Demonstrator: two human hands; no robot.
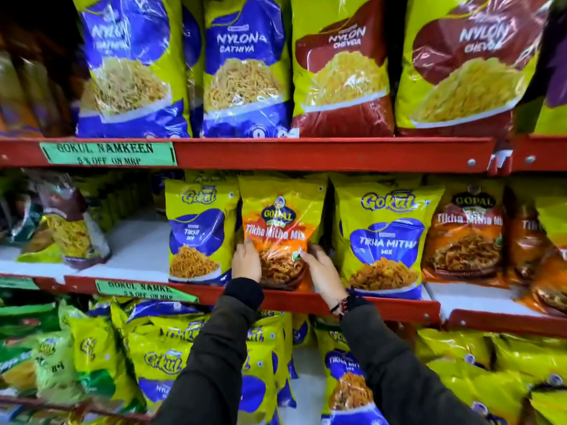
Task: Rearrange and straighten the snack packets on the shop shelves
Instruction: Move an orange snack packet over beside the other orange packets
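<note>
Hands grip one orange packet [280, 228] on the middle shelf [362, 305]. We hold its lower left edge with our left hand [245, 262] and its lower right edge with our right hand [320, 269], fingers curled closed around the sides. We see the packet standing upright at the shelf front, between a yellow and blue packet [199, 231] on its left and a larger yellow and blue packet [383, 237] on its right, touching both. We see bigger bags [245, 65] lined along the upper shelf.
</note>
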